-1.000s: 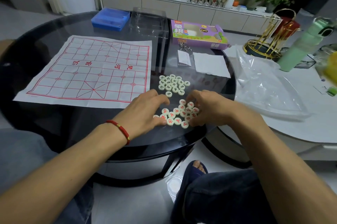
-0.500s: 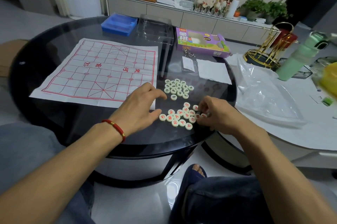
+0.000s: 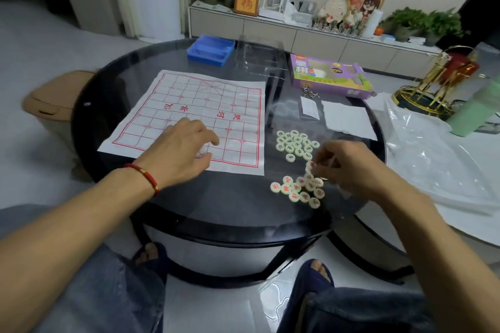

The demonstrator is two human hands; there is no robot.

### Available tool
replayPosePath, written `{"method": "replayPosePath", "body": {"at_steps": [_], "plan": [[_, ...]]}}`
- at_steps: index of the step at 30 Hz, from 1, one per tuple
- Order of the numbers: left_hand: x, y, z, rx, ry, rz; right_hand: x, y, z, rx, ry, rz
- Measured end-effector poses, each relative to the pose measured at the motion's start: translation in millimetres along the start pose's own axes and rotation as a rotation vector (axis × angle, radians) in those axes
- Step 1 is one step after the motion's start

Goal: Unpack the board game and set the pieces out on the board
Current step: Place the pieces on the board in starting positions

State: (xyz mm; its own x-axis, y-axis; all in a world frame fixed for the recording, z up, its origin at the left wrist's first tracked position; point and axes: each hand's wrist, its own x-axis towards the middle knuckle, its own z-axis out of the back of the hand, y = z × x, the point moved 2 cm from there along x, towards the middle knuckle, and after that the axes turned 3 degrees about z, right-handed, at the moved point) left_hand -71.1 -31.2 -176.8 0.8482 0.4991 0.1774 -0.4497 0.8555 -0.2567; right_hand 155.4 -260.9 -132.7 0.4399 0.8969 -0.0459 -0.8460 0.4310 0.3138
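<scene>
Beside the red-marked pieces (image 3: 297, 190), your right hand (image 3: 349, 167) pinches one disc (image 3: 310, 165) for placing; left hand (image 3: 180, 154), fingers loose, steadies the paper board (image 3: 194, 105).

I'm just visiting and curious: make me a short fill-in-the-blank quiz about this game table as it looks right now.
1. The grid on the paper board is printed in ____ ink.
2. The left hand rests on the ____.
3. The right hand pinches a ____-lettered piece.
4. The tray at the table's far edge is ____.

Missing words: red; board; red; blue
</scene>
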Motion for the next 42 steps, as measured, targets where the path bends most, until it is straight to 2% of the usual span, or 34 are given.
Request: {"method": "replayPosePath", "body": {"at_steps": [2,5,8,12,19,23,27,30,35,42], "plan": [[-9,19,-4,0.009,-0.041,0.049,32,37,-12,0.032,-0.005,0.087],[-22,37,-14,0.008,-0.026,0.228,87,93,-42,0.090,0.012,0.176],[-29,44,-23,0.004,-0.058,0.358,132,124,-71,0.088,-0.001,0.163],[-36,43,-30,0.071,-0.089,0.384,152,133,-92,0.086,-0.007,0.125],[-43,43,-34,0.115,-0.118,0.352,80,100,-63,0.047,-0.173,0.155],[-42,43,-36,0.110,-0.131,0.348,23,57,-37,-0.016,-0.149,0.097],[-43,43,-36,0.062,-0.162,0.325,-9,33,-28,-0.069,-0.104,0.130],[-44,41,-34,0.008,-0.211,0.312,-16,39,-37,-0.093,-0.037,0.172],[-46,40,-34,-0.071,-0.276,0.322,-10,44,-49,-0.172,-0.036,0.167],[-42,42,-35,-0.077,-0.269,0.334,-8,58,-56,-0.180,-0.044,0.227]]}}
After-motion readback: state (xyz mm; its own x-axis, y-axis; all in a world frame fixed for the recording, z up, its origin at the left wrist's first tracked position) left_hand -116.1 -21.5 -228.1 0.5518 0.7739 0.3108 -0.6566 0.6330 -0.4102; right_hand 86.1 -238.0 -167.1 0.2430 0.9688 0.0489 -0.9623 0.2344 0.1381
